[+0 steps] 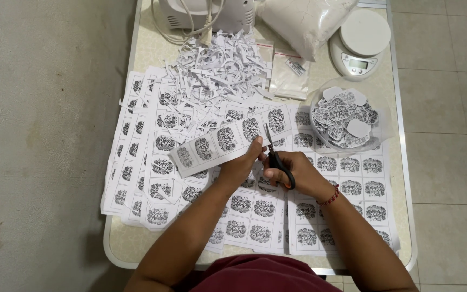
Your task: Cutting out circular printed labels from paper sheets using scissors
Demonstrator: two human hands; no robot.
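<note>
Black scissors (pixel 280 162) cutting label strip (pixel 228 139) — both hands.

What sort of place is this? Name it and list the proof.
Probably a home craft or small packaging workspace: a folding table on tiled floor, covered in printed label sheets, with a paper scrap pile, a bowl of cut labels and a scale.

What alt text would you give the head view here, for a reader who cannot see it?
A person's right hand cuts with black scissors into a strip of printed labels held by the left hand, above a table covered in label sheets. Behind lie paper scraps, a clear bowl of cut labels and a white kitchen scale.
</note>
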